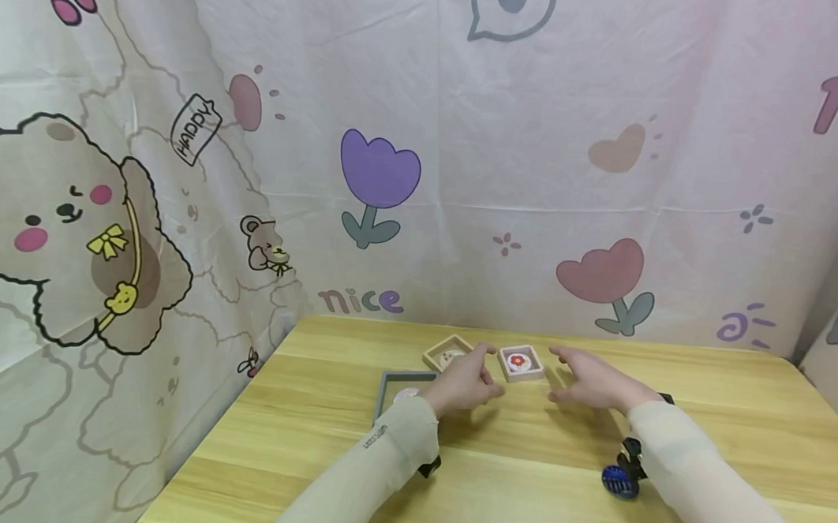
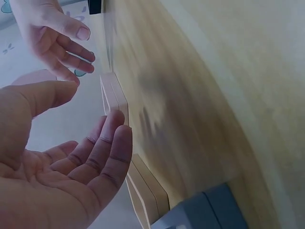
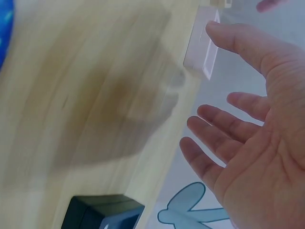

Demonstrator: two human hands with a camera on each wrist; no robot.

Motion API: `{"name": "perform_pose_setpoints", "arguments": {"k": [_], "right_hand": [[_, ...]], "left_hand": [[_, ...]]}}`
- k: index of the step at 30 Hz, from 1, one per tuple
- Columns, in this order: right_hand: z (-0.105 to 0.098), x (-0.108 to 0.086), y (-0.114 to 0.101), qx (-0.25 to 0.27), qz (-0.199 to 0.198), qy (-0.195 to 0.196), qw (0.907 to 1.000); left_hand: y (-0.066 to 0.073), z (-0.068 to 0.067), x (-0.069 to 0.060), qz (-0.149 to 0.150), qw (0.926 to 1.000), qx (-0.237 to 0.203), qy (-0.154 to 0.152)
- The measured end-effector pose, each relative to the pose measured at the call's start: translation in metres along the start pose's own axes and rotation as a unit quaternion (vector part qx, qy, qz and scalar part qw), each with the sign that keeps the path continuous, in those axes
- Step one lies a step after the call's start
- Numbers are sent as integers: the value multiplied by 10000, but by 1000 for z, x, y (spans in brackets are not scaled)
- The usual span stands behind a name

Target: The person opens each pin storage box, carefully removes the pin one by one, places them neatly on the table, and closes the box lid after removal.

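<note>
A small pale pink square box (image 1: 532, 374) with a red flower on a white round piece inside sits toward the table's far edge. My left hand (image 1: 461, 381) hovers to its left, fingers relaxed and holding nothing. To the box's right, my right hand (image 1: 591, 379) is held with fingers spread and nothing in its grasp. Past the left hand lies a tan wooden square box (image 1: 431, 356), partly covered by that hand. A grey square box (image 1: 383, 394) with a pale round piece inside is half hidden under the left forearm. Both palms (image 2: 52, 186) (image 3: 267, 143) look bare in the wrist views.
A blue oval slotted object (image 1: 621, 483) lies near the right forearm. Behind the right wrist is a black box (image 3: 102, 212), mostly hidden in the head view. A printed cloth (image 1: 494, 178) hangs behind the wooden table (image 1: 535, 489).
</note>
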State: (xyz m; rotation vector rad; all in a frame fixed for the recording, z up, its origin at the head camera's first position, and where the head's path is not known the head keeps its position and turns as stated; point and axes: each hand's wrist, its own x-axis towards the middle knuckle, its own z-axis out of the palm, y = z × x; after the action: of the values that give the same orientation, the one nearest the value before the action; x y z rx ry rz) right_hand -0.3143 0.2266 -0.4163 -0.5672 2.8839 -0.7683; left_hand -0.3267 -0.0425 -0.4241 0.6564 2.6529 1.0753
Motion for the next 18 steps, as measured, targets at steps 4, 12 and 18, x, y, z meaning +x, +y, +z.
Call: {"name": "perform_pose_setpoints", "arguments": {"k": [4, 12, 18], "right_hand": [[4, 6, -4, 45, 24, -57, 10000], [11, 14, -6, 52, 154, -186, 9997], [16, 17, -8, 127, 202, -268, 9994]], "left_hand": [[0, 2, 7, -100, 9998, 151, 34], [0, 7, 20, -324, 9993, 165, 13], [3, 8, 22, -400, 9990, 169, -65]]}}
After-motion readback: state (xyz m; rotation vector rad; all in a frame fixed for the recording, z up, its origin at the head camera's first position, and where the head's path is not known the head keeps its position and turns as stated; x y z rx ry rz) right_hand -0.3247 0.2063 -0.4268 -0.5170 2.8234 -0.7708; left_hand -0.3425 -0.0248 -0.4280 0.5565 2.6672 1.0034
